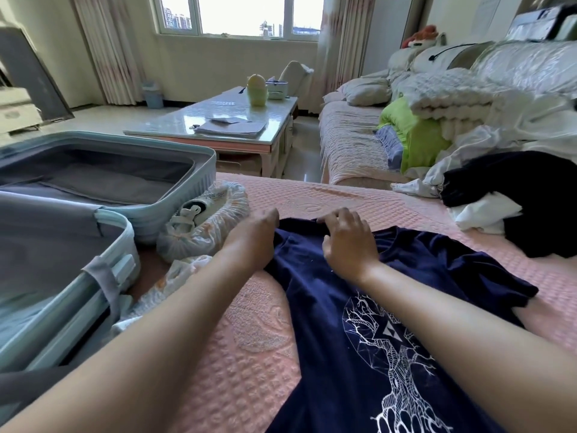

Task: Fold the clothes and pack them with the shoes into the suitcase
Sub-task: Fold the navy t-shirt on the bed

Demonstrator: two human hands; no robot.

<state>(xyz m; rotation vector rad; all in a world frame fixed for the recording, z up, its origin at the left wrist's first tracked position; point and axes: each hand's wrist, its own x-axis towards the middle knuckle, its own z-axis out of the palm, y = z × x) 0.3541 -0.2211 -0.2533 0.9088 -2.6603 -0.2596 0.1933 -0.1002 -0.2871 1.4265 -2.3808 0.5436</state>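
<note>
A navy T-shirt (368,307) with a white tree print lies spread on the pink bedspread (249,354), print side up. My left hand (254,237) rests at the shirt's far left edge, fingers fairly straight. My right hand (348,239) sits on the far edge near the collar, its curled fingers pinching the fabric. An open light-blue suitcase (175,201) with grey lining lies to the left. White shoes (199,214) in thin plastic covers lie between the suitcase and my left hand.
A heap of black and white clothes (505,207) lies at the right of the bed. Behind it stands a sofa (349,135) piled with blankets and a green garment. A glass coffee table (224,126) stands beyond the bed.
</note>
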